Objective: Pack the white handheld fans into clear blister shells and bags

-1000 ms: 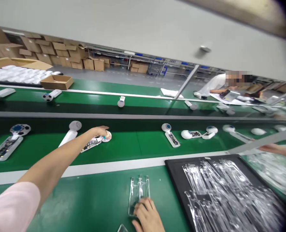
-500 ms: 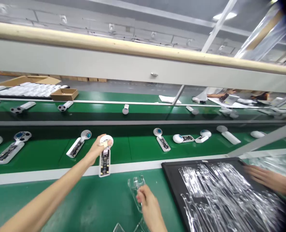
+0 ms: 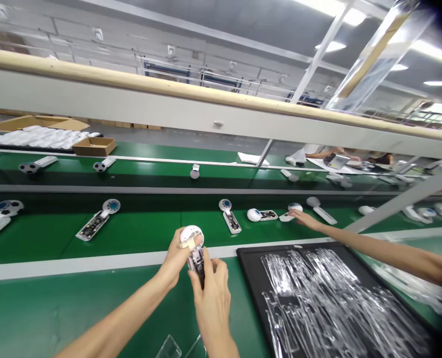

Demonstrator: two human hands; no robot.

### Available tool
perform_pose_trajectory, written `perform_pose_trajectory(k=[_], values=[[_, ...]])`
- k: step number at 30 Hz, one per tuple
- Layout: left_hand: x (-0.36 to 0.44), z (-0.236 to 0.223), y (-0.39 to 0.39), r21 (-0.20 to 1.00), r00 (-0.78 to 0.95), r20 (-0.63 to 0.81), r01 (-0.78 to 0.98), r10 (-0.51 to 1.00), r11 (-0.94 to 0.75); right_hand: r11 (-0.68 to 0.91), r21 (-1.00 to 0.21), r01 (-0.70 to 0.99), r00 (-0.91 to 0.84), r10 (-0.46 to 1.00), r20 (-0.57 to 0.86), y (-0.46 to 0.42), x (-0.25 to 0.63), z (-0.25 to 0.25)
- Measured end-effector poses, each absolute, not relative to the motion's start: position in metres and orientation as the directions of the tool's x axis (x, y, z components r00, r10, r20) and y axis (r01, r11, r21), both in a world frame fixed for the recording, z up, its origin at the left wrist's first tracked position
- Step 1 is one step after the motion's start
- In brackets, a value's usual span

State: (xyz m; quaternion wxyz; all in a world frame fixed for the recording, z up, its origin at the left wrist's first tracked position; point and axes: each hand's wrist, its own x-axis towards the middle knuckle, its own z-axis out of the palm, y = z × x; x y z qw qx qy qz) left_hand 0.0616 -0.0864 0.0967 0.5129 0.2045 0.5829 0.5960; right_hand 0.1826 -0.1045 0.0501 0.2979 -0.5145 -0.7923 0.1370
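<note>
Factory line, indoors: green conveyor belt (image 3: 142, 223) runs behind a green worktop (image 3: 86, 308), w/ a wooden rail (image 3: 161, 86) spanning overhead. Front & ctr., a worker's L hand (image 3: 176, 258) grips a white round-headed unit (image 3: 188, 231) by its head, pale band at the thumb. R hand (image 3: 214, 291) is closed narrowly around the unit's lower body, dark circuitry showing btwn. the fingers; whether it holds anything else, can't tell. Unit is tilted, head uppermost, up over the worktop's far edge. Clear plastic pieces (image 3: 169, 348) lie nr. the R forearm. To the R, a black tray (image 3: 252, 273) is heaped w/ clear plastic parts (image 3: 299, 283). Co-worker's hand (image 3: 302, 217) is at a second white unit (image 3: 286, 218) on the belt. Others lie spread along it, e.g. one w/ a blue-patterned head (image 3: 225, 205), circuitry up. Across the way, a cardboard box (image 3: 94, 148) sits beside rows of white parts (image 3: 38, 137).
</note>
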Motion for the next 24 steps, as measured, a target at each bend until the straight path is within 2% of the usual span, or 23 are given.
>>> perform_pose_trajectory(k=[3,12,16,18,20,22,24], values=[[0.066,0.096,-0.084,0.907,-0.429,-0.361,-0.369,0.828,0.204,0.458,-0.492,0.741,-0.268,0.873,0.408,-0.103,0.182,0.042],[0.077,0.103,-0.079,0.939,-0.49,-0.268,-0.326,0.829,0.111,0.404,-0.405,0.82,-0.231,0.882,0.411,-0.095,0.182,0.04],[0.077,0.104,-0.082,0.914,-0.454,-0.266,-0.398,0.85,0.074,0.407,-0.561,0.721,-0.28,0.912,0.301,-0.097,0.198,0.033],[0.079,0.095,-0.086,0.867,-0.359,-0.279,-0.494,0.891,0.073,0.405,-0.637,0.656,-0.323,0.913,0.249,-0.098,0.206,0.034],[0.08,0.083,-0.089,0.814,-0.217,-0.327,-0.559,0.92,0.157,0.418,-0.675,0.609,-0.358,0.903,0.237,-0.099,0.211,0.037],[0.082,0.074,-0.093,0.81,-0.14,-0.388,-0.523,0.911,0.264,0.392,-0.739,0.548,-0.37,0.906,0.206,-0.098,0.211,0.039],[0.084,0.071,-0.096,0.844,-0.194,-0.414,-0.447,0.889,0.296,0.238,-0.866,0.439,-0.261,0.957,0.13,-0.093,0.207,0.037]])
